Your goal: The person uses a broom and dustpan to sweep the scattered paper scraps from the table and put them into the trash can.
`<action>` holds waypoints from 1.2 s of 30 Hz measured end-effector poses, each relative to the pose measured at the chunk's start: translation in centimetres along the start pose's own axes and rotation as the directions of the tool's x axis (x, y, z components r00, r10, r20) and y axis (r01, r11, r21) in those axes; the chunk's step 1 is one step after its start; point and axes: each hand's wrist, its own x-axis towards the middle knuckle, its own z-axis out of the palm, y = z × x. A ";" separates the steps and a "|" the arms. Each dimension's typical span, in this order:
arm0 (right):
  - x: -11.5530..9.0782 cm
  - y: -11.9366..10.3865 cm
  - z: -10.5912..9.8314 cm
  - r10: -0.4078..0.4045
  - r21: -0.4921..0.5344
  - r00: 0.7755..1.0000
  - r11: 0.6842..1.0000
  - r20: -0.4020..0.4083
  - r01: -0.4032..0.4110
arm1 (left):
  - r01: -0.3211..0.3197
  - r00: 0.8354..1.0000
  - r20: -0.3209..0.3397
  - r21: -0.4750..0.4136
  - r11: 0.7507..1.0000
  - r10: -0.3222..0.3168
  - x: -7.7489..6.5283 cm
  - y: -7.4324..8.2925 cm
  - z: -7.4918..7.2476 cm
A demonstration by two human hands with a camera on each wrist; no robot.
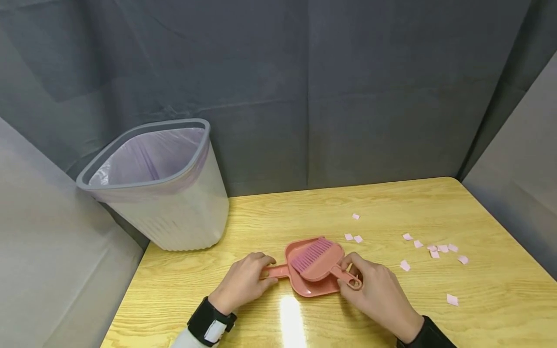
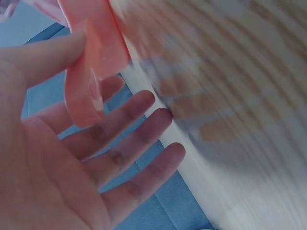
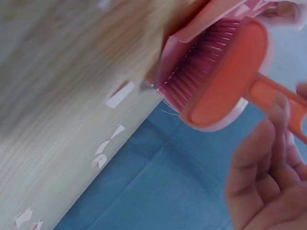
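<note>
A pink dustpan [image 1: 309, 290] is at the front middle of the wooden table, with a matching small brush [image 1: 325, 263] over its pan, bristles toward the left. My left hand [image 1: 247, 279] pinches the dustpan handle between thumb and index finger; in the left wrist view the other fingers [image 2: 139, 175] extend loosely below that handle [image 2: 85, 98]. My right hand [image 1: 377, 289] holds the brush by its looped handle, fingertips on either side. The right wrist view shows the brush head [image 3: 230, 79] with its bristles against the dustpan [image 3: 196, 24].
Small pale pink paper scraps [image 1: 452, 299] lie scattered on the table [image 1: 300, 212], most to the right, several grouped near the right hand's far side. A white bin [image 1: 191, 208] with a grey rim and a lilac liner stands at the back left. A dark curtain [image 1: 370, 96] hangs behind.
</note>
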 end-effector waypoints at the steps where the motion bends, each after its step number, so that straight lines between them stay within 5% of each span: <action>1: 0.3 0.0 0.1 -0.008 0.025 0.999 1.000 -0.034 0.009 | -0.001 1.000 -0.001 -0.004 1.000 0.001 0.0 0.0 0.0; 8: 3.0 -0.2 0.5 -0.013 0.187 0.991 0.982 -0.130 0.037 | -0.012 1.000 0.002 -0.024 1.000 0.012 0.1 0.0 0.0; 17: 6.8 -0.8 2.2 -0.050 0.308 0.993 0.948 -0.105 0.080 | -0.030 0.999 0.017 -0.022 0.999 0.030 0.2 0.0 0.2; 24: 7.8 -0.5 3.6 -0.036 0.256 0.997 0.965 -0.074 0.054 | -0.029 1.000 0.008 -0.008 1.000 0.029 0.3 0.1 0.1; 36: 7.8 -0.6 3.2 0.012 0.116 0.999 0.993 -0.044 -0.007 | 0.023 1.000 0.017 -0.033 0.999 -0.023 0.1 0.2 0.1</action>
